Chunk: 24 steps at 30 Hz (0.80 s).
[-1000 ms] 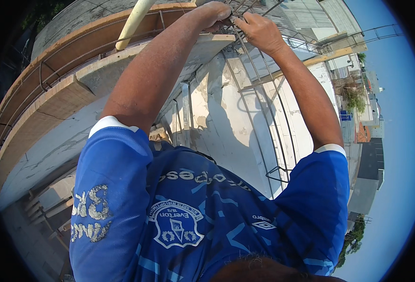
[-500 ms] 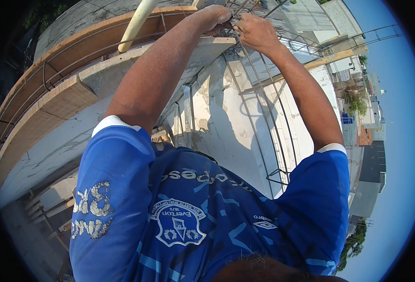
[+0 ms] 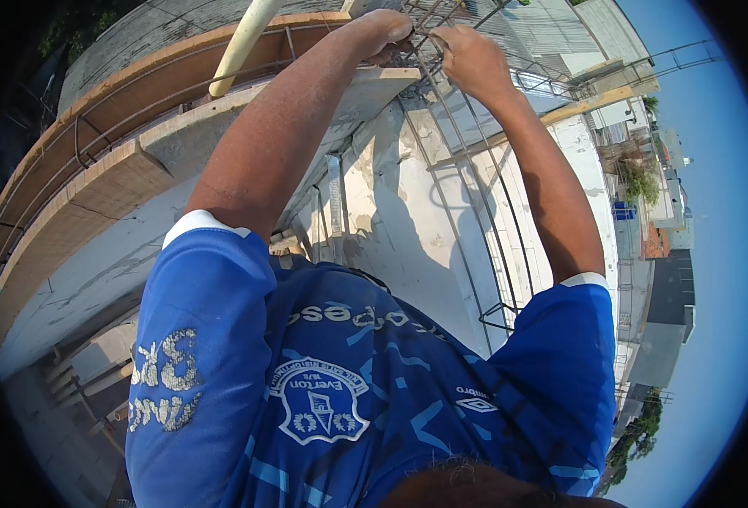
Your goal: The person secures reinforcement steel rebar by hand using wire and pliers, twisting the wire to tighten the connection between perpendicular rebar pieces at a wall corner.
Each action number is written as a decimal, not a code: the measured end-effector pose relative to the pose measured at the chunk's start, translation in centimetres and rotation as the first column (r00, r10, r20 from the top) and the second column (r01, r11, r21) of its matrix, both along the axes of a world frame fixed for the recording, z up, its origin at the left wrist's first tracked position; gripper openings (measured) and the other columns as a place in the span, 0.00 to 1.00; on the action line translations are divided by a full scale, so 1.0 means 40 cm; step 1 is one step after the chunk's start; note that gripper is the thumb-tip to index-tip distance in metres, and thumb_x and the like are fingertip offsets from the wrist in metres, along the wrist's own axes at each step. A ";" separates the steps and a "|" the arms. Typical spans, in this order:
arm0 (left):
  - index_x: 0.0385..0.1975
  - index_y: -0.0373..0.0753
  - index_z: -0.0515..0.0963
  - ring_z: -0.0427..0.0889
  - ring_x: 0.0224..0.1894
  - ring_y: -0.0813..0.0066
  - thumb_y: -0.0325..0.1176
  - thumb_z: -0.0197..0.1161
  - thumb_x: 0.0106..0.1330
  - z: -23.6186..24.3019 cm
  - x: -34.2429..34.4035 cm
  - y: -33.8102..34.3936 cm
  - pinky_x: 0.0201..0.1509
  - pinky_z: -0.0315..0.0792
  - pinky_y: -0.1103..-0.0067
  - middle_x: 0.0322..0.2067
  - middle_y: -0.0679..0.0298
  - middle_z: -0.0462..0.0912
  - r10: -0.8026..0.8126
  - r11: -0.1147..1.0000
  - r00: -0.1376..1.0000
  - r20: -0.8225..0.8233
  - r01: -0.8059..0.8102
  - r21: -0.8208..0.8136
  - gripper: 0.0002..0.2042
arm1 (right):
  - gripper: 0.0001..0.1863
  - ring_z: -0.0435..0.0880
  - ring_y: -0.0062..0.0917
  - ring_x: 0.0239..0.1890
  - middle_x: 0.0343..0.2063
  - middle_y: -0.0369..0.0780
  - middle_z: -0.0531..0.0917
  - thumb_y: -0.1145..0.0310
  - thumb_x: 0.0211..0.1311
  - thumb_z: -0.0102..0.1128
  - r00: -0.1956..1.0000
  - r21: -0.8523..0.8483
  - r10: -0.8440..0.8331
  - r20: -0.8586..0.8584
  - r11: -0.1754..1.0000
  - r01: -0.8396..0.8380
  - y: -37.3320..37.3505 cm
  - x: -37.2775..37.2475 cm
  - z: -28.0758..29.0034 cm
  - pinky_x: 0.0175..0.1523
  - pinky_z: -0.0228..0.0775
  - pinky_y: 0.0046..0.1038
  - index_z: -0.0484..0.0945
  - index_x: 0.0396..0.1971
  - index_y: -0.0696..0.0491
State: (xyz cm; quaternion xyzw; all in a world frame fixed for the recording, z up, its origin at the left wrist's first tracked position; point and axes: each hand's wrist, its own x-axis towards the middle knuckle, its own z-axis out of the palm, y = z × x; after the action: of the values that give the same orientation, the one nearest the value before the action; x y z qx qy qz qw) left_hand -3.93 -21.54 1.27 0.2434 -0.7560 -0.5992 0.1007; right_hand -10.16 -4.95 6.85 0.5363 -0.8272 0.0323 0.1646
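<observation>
At the top of the view, both my arms reach out to a crossing of steel reinforcing bars (image 3: 429, 63). My left hand (image 3: 387, 32) is closed at the joint, its fingertips partly hidden behind the hand, so I cannot make out what is in them. Just right of it, my right hand (image 3: 475, 61) is closed in a pinch beside the bars; whatever lies between thumb and finger is too small to name. A long rebar cage with a bent stirrup (image 3: 498, 315) slants down below my right hand.
Along the left runs a wooden formwork trough with a thick side board (image 3: 124, 173) and bars inside. A pale pipe (image 3: 243, 46) rises from it. A wooden batten (image 3: 590, 106) crosses at right. Below are a white wall (image 3: 408, 254) and a drop to lower levels.
My right hand has shifted slightly right and down, away from my left hand, opening a small gap between them. My left hand stays at the bar joint.
</observation>
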 end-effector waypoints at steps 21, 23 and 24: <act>0.22 0.41 0.82 0.70 0.15 0.73 0.38 0.54 0.62 -0.019 -0.062 -0.034 0.18 0.65 0.71 0.18 0.65 0.76 -0.040 0.998 0.999 0.012 0.039 0.051 0.13 | 0.11 0.87 0.33 0.35 0.33 0.39 0.79 0.69 0.61 0.56 0.773 0.341 0.440 -0.456 0.889 -0.305 -0.001 -0.014 0.015 0.38 0.82 0.34 0.80 0.43 0.47; 0.21 0.41 0.81 0.68 0.15 0.74 0.37 0.53 0.63 0.017 -0.155 -0.166 0.17 0.64 0.71 0.18 0.65 0.75 -0.373 0.864 0.832 0.412 0.150 0.480 0.13 | 0.08 0.87 0.33 0.35 0.33 0.39 0.79 0.68 0.62 0.56 0.719 0.336 0.526 -0.455 0.849 -0.408 -0.044 0.005 0.021 0.38 0.81 0.34 0.80 0.38 0.50; 0.21 0.41 0.80 0.68 0.15 0.74 0.37 0.52 0.63 0.009 -0.171 -0.162 0.17 0.64 0.71 0.18 0.65 0.75 -0.577 0.718 0.645 0.500 0.110 0.687 0.13 | 0.08 0.87 0.33 0.35 0.33 0.39 0.79 0.68 0.62 0.56 0.725 0.335 0.518 -0.453 0.853 -0.400 -0.042 0.000 0.011 0.38 0.81 0.34 0.80 0.38 0.50</act>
State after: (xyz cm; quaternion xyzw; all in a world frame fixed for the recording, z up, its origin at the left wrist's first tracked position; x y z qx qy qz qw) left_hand -10.76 -28.02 1.64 0.3074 -0.5394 -0.6790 -0.3918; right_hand -10.17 -6.64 7.28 0.7273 -0.5879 -0.1652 0.3132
